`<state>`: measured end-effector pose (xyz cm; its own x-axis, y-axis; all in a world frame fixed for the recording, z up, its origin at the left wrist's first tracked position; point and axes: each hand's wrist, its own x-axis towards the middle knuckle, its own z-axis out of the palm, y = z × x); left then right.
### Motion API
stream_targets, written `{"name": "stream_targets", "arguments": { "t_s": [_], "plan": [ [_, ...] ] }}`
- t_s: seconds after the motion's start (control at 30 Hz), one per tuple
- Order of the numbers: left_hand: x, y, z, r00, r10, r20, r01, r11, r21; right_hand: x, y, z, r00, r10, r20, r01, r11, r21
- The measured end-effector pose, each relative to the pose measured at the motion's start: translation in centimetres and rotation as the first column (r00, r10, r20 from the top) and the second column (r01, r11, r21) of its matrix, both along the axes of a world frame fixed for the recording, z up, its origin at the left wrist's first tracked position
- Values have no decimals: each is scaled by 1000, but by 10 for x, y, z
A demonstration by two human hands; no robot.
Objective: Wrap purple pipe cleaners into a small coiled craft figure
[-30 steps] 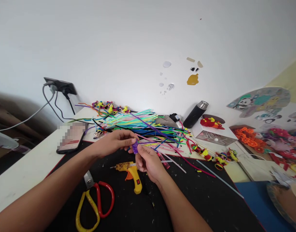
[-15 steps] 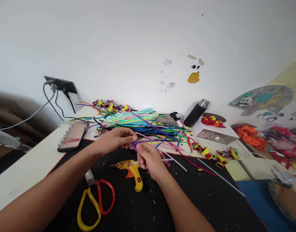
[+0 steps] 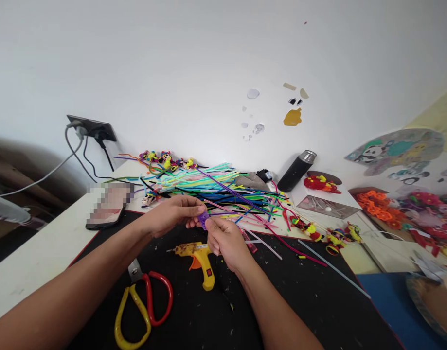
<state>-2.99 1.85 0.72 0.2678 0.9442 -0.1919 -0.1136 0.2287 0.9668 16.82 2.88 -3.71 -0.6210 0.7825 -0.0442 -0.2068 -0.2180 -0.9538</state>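
A small purple pipe-cleaner piece (image 3: pixel 204 219) is pinched between my two hands above the black mat. My left hand (image 3: pixel 179 213) grips its upper left end with thumb and fingers. At its lower right end, my right hand (image 3: pixel 225 239) holds it between thumb and curled fingers. Just below my hands lies a yellow glue gun (image 3: pixel 199 257), its nozzle toward the left and an orange trigger underneath. Scissors (image 3: pixel 143 296) with one yellow and one red handle rest below my left forearm. The piece's exact shape is partly hidden by my fingers.
Behind my hands spreads a heap of coloured pipe cleaners (image 3: pixel 216 187). A phone (image 3: pixel 108 204) lies at the left, and a black thermos (image 3: pixel 296 171) leans near a white box (image 3: pixel 325 201). Several small figures (image 3: pixel 336 238) sit at the right. Orange fuzzy pieces (image 3: pixel 378 206) lie farther right.
The purple piece has turned slightly and shows more of its surface between my fingers. Both hands keep their grip in nearly the same place.
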Motion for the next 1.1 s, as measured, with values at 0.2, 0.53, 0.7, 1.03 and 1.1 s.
{"name": "stream_targets", "arguments": {
  "t_s": [0.2,0.53,0.7,1.03,1.1],
  "plan": [
    [3,1,-4,993,28,119,-17,995,-93,1,1,1,1000,2,-23,-2,1000,-24],
    [8,-2,-2,985,53,166,-52,999,-16,-1,0,4,994,-12,-109,-4,990,-139],
    [5,-2,0,985,14,173,-20,999,34,-1,-2,5,993,5,-120,-24,988,-153],
    [2,1,-1,984,122,-130,-97,977,189,-2,-2,4,998,3,-57,-11,991,-134],
    [1,0,-1,993,86,-79,-72,983,167,-2,-2,3,998,14,-54,-21,991,-131]
  ]
}}
